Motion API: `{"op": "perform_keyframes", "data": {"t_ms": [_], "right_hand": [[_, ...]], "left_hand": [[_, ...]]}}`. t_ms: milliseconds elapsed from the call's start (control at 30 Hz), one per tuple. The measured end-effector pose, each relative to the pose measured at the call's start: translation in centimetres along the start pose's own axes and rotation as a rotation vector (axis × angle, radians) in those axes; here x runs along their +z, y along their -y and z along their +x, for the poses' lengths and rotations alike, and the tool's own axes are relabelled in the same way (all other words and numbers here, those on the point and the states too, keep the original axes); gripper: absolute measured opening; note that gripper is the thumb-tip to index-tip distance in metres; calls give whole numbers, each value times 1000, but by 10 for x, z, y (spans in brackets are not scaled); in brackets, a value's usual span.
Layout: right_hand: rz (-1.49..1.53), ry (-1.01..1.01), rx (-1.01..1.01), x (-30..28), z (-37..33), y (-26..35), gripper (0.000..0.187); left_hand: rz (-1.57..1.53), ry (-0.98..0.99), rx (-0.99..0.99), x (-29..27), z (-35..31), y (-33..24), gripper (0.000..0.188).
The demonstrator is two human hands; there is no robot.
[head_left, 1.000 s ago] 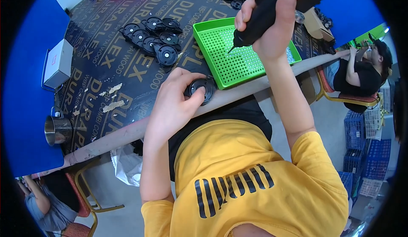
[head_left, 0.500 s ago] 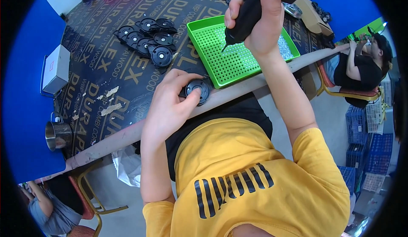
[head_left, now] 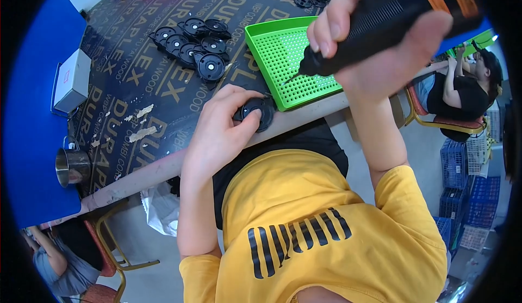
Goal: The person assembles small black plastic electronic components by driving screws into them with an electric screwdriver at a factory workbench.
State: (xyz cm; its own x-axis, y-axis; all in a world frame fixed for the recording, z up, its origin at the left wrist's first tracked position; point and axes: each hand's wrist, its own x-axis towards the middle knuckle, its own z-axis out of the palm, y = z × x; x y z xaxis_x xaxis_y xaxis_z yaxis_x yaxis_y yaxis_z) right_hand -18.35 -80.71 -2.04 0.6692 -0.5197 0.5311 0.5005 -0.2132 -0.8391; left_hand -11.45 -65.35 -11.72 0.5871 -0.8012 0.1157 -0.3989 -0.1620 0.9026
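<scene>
"What do I have in the left hand (head_left: 225,123)?"

"From my feed, a black round part (head_left: 265,113), at the table's near edge, just left of the green tray (head_left: 307,100). My thumb lies across its top and the fingers curl round its far left side, so the hand is narrowed on it."

"How would it handle?"

"Light and stiff, I'd judge; it looks like moulded plastic. The smooth face could slip or spin under a turning load, so I'd hold the rim and press down with the thumb, clear of the middle."

"And the right hand (head_left: 375,75)?"

"Wrapped round a black driver (head_left: 389,17) with orange patches. Its thin bit (head_left: 293,78) points left and near, over the tray's left part, apart from the round part. I can't tell how high it is. I'd expect the driver to be the heavier thing, so grip the thick body, not the slim nose."

"Anything similar nearby?"

"A cluster of black parts (head_left: 211,66), farther off and left, lying on the dark table (head_left: 119,134)."
</scene>
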Motion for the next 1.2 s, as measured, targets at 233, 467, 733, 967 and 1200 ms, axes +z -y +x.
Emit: {"op": "perform_keyframes", "data": {"t_ms": [233,467,733,967,1200], "right_hand": [[281,395,-54,-20,-18,-21,60],[285,374,-70,-10,-21,-35,57],[337,388,-72,-9,-22,-39,51],[348,402,-77,-11,-26,-44,47],[518,556,-220,-9,-25,-49,46]], "left_hand": [[-26,-9,34,3,2,1,24],[-56,-4,18,3,2,1,23],[-23,17,-11,1,2,-3,23],[-95,16,-46,3,1,-1,23],[-85,51,-98,2,2,-6,23]]}}
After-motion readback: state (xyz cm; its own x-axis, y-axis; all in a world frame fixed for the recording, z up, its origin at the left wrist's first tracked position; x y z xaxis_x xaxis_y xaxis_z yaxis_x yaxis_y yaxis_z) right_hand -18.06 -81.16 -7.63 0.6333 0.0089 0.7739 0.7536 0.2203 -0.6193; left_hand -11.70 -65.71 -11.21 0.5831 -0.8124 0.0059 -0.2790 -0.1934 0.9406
